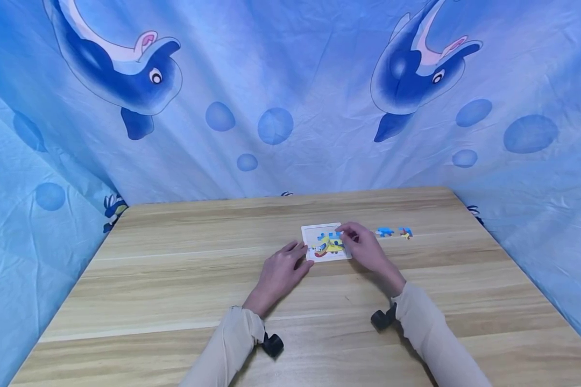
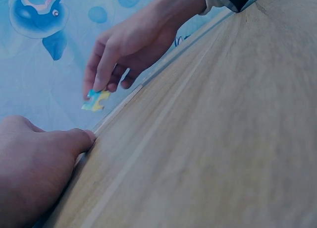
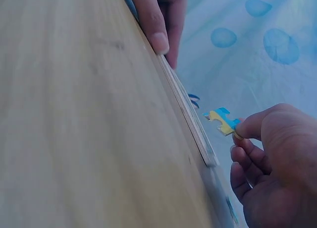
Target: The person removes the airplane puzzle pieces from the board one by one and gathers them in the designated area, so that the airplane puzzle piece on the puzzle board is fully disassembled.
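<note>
Two pale sleeves were noted nearest. One puzzle frame, on the table, was touched at left by the left hand, fingers extended; one blue-yellow piece was pinched above it by the right hand. Loose pieces were seen right, in two clusters.

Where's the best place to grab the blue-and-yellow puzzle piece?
Probably pinch the blue-and-yellow puzzle piece by one edge, coming from the right and slightly above, like the right hand: it's thin and flat, and its notch is left uncovered.
</note>
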Demonstrator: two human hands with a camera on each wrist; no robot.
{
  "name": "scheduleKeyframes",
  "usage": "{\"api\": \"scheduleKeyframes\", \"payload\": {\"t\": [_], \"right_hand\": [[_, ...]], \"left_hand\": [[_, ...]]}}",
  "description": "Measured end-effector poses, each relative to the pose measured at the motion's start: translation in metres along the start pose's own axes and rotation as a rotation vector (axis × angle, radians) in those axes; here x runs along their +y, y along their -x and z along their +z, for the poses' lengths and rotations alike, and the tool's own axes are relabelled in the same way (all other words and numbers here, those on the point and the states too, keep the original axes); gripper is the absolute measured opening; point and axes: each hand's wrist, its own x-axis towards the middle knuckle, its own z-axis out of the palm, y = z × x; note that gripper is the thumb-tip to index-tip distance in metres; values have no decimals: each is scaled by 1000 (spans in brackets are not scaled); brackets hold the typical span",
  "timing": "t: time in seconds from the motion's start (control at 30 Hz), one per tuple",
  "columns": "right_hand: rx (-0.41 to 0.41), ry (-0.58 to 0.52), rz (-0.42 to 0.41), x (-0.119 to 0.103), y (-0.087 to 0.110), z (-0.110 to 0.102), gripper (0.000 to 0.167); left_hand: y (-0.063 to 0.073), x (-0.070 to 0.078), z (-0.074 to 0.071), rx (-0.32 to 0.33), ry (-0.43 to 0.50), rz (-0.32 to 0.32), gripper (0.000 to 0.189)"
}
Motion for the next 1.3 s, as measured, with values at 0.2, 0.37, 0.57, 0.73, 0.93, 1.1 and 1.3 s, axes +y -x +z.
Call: {"api": "scheduleKeyframes", "payload": {"t": [0.2,0.37,0.57,0.73,0.93,1.1,1.3], "right_hand": [[15,6,-6,5,8,-10,19],[26,9,-13,10,13,-19,21],[32,10,-12,12,20,-27,20],[34,22,-8,13,26,-32,19],[44,39,-8,16,31,-38,17],[39,45,-2,19,36,-43,18],[32,72,18,21,43,-51,16]], "left_hand": [[0,0,0,3,0,0,44],[0,1,0,-1,-5,-5,44],[0,1,0,-12,-2,-10,45],[0,1,-1,-17,4,-15,45],[1,1,-1,-14,9,-11,45],[1,0,-1,-5,12,-5,45],[1,0,-1,-3,13,-1,44]]}}
